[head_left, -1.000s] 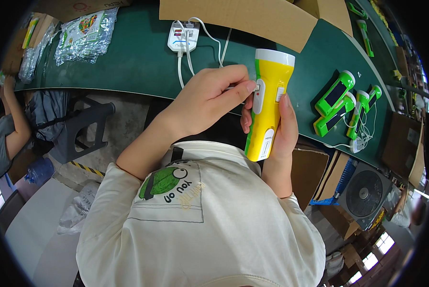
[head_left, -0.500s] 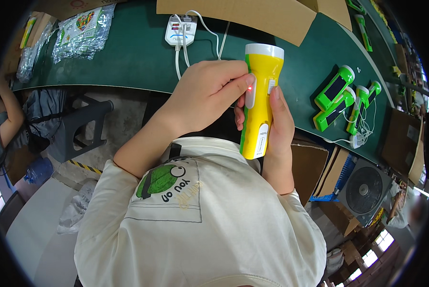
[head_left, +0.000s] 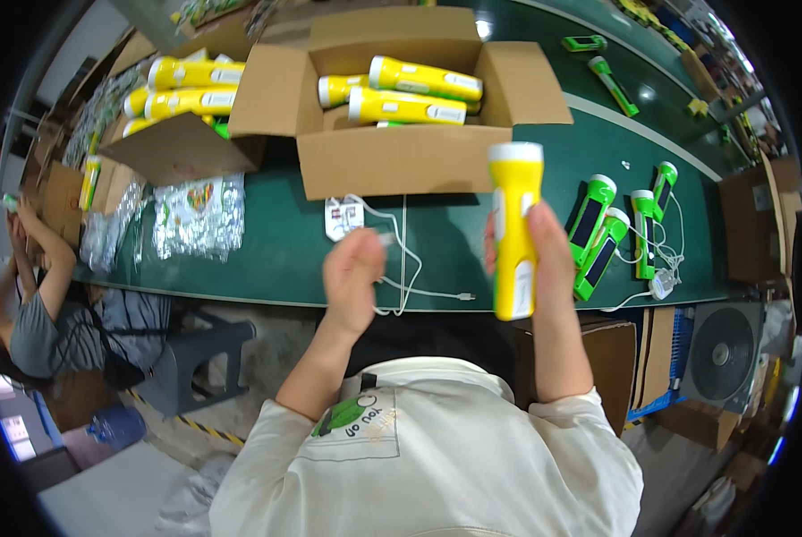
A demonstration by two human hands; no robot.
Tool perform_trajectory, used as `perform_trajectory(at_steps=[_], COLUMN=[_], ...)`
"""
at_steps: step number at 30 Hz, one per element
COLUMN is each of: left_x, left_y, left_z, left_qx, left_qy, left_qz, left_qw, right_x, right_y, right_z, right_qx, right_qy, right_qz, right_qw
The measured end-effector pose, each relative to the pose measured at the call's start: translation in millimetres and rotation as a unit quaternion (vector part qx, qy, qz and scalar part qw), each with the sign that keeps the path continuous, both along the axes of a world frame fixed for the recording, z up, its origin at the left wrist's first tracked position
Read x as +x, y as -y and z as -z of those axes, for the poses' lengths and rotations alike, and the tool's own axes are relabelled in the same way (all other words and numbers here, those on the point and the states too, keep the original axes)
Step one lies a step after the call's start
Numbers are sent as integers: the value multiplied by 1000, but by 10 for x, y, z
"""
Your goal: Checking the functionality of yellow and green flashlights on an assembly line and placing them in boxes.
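My right hand (head_left: 553,259) is wrapped round a yellow flashlight (head_left: 513,234), held upright above the table's near edge. Its white head points away from me, and white switches show along its body. To the left, my left hand (head_left: 354,285) is closed, a small blurred white plug (head_left: 385,239) sticking out by the thumb. Just beyond that hand lies a white power strip (head_left: 343,220). White cables (head_left: 410,255) trail from the strip, one ending in a loose plug (head_left: 465,296) near the table edge.
An open carton (head_left: 401,166) of yellow flashlights stands ahead; another carton (head_left: 182,161) with more is at its left. Plastic bags (head_left: 199,219) lie in front. Several green flashlights (head_left: 602,251) with cables sit at right. Beyond the table's left end, a person (head_left: 47,304) sits near a grey stool (head_left: 195,358).
My left hand has left the flashlight's side and moved left. The flashlight has shifted right in my right hand; its red light no longer shows. The view has tilted up, revealing the cartons' contents.
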State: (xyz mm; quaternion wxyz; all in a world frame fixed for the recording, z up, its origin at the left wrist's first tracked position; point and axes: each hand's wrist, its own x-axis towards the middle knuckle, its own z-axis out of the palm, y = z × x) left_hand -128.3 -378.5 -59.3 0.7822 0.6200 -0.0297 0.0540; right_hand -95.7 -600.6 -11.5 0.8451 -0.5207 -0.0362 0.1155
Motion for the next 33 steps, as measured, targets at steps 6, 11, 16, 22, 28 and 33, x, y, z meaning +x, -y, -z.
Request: perform_trajectory(at_steps=[6, 11, 16, 22, 28, 33], left_x=[169, 125, 79, 105, 126, 163], left_y=[-227, -269, -220, -210, -193, -211], left_z=[280, 373, 343, 348, 355, 386], left_qx=[-69, -95, -53, -46, 10, 54], left_qy=[109, 101, 104, 86, 80, 87], left_qz=[-132, -163, -143, -167, -174, -183], left_qw=[983, 977, 983, 981, 981, 978], right_x=[933, 1497, 1957, 2076, 2456, 3359], right_y=[-77, -523, -757, -607, 278, 1865], right_z=[-316, -485, -225, -81, -355, 41], right_qx=[-288, -510, -619, -632, -447, -553], right_qy=[394, 476, 516, 461, 473, 369], right_qz=[111, 37, -53, -74, 221, 511], right_qw=[866, 715, 589, 619, 727, 545])
